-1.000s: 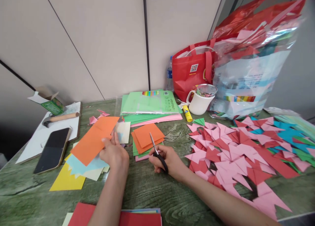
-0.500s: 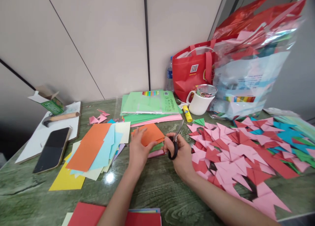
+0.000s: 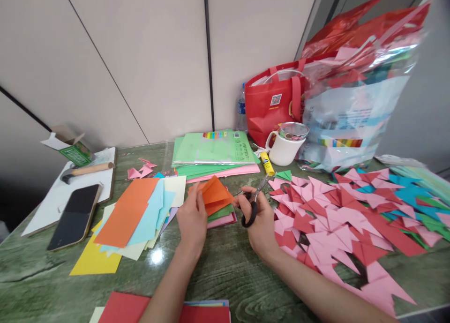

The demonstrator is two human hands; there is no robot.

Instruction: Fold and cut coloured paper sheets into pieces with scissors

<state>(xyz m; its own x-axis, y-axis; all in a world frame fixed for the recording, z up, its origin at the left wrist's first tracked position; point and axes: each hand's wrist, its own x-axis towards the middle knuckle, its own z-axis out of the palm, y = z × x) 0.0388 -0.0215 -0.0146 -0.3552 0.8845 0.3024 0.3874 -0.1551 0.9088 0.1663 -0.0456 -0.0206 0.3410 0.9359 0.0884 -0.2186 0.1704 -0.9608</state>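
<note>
Now that left hand (image 3: pixel 192 216) pinches orange paper (image 3: pixel 217 194), it's no longer flat (likely coming loose); right hand (image 3: pixel 260 222) grips scissors (image 3: pixel 253 212).

Some bits are covered up or cut off.
The left hand (image 3: pixel 192 217) covers the left side of the orange paper (image 3: pixel 217 194), so that corner is hidden. The right hand (image 3: pixel 260 220) hides part of the scissors (image 3: pixel 253 209). The red bag (image 3: pixel 269 109) covers some of the bottle (image 3: pixel 241 108), and the clear bag (image 3: pixel 348 112) covers some of the red bag. The bottom edge cuts off the red paper (image 3: pixel 123 308). The words on the green box (image 3: pixel 75 154) are too small to read.
</note>
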